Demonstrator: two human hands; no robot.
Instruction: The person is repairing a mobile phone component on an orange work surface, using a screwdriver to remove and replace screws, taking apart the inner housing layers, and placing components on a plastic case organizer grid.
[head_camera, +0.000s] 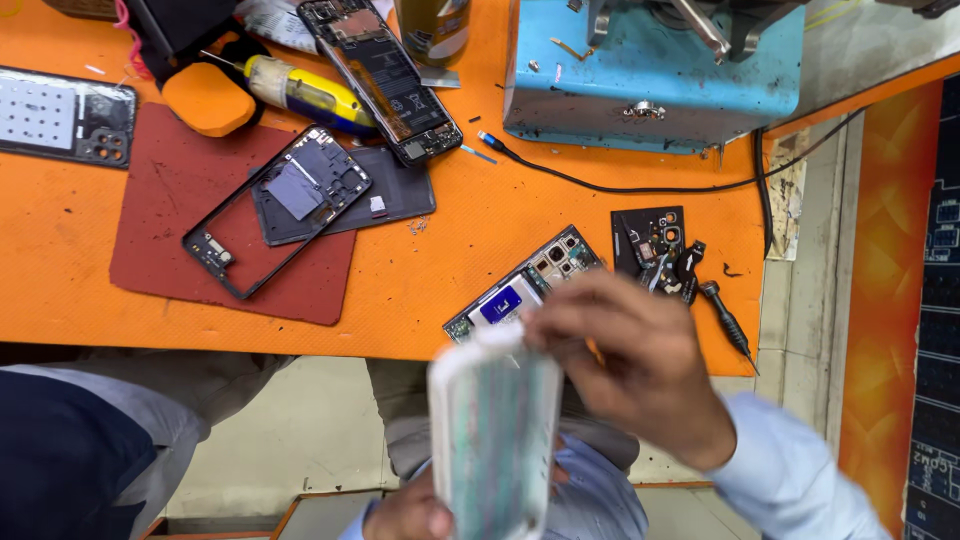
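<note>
Head camera looks straight down on a person seated at an orange worktop (560, 200), both hands raised in front of the lap below the worktop's near edge. Between them is a pale, whitish phone panel (492, 440), blurred by motion, its long axis running from 12 to 6 o'clock with a slight lean. The left hand (412, 512) grips its lower end from 7 o'clock, fingers wrapped under it. The right hand (640, 360) curls over the upper right corner from 2 o'clock, clenched on the panel's edge as far as the blur lets me tell; it is the hand nearer the worktop. Just beyond the panel's top, at 12 o'clock and touching the worktop's near edge, lies an opened phone body (525, 285) with a blue patch and camera cluster, tilted toward 1 o'clock. To its right sit a black small-parts plate (650, 245) and a dark screwdriver (728, 325). Farther at 10 o'clock a dark red mat (165, 190) carries a black phone frame (275, 210) and a grey back cover (400, 190). At 11 o'clock lie another opened phone (385, 75), a yellow-handled tool (305, 92) and an orange pad (207, 98); a blue machine base (650, 75) stands at 1 o'clock, a black cable (620, 187) trailing from it. Beside the person, at 8 o'clock, another person's grey trouser leg (150, 420) shows.
</note>
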